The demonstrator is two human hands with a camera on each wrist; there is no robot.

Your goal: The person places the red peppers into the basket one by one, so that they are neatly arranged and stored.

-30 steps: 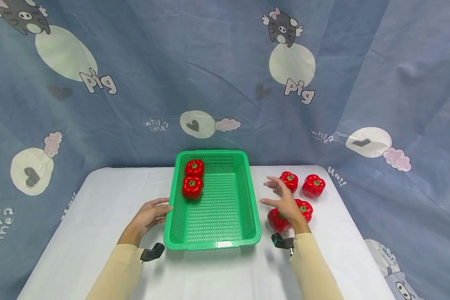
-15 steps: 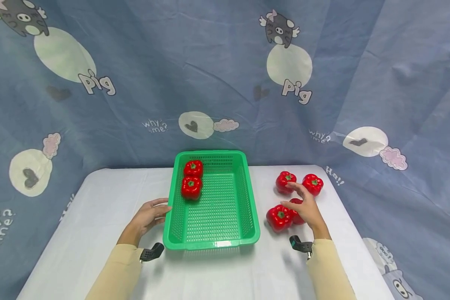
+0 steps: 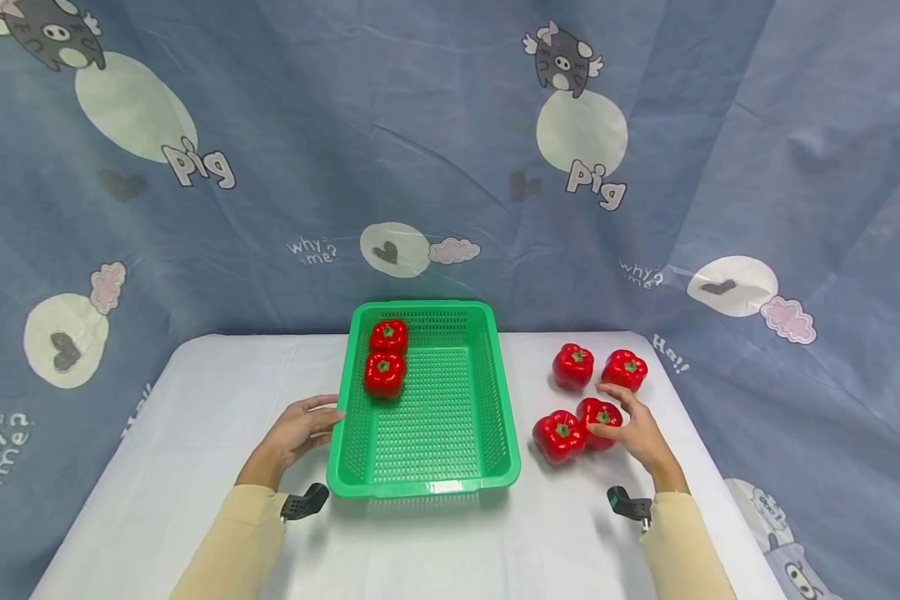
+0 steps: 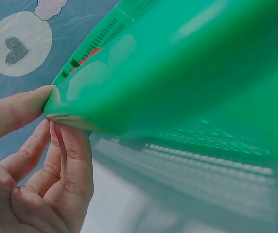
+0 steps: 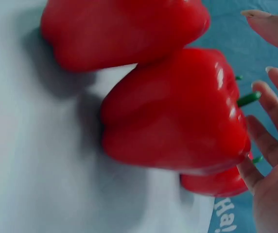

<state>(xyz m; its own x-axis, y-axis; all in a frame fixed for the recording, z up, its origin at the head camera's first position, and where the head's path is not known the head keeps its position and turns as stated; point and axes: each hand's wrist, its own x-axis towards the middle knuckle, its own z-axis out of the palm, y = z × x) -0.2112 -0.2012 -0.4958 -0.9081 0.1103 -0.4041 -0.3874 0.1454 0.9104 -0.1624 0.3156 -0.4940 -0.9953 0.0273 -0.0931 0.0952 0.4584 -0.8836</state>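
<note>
My left hand (image 3: 300,431) pinches the left rim of a green plastic basket (image 3: 427,487); in the left wrist view its thumb (image 4: 20,110) lies over the rim and the fingers sit beneath. Two red bell peppers stand inside the basket along its left side, a rear one (image 3: 388,336) and a front one (image 3: 384,375). My right hand (image 3: 642,433) hovers, thumb and fingers spread, over a red bell pepper (image 5: 173,114) with a green stem. Its fingertips are right by that pepper's top. Another bell pepper (image 3: 559,437) stands against it on the left.
Behind the right hand are two more bell peppers, one at left (image 3: 573,367) and one at right (image 3: 624,371). A white cloth covers the table (image 3: 217,400). A blue printed curtain (image 3: 450,150) hangs along the back and sides.
My right hand has moved right and toward me, from beside the rear left pepper to over the front right one. The left hand and basket have stayed put.
</note>
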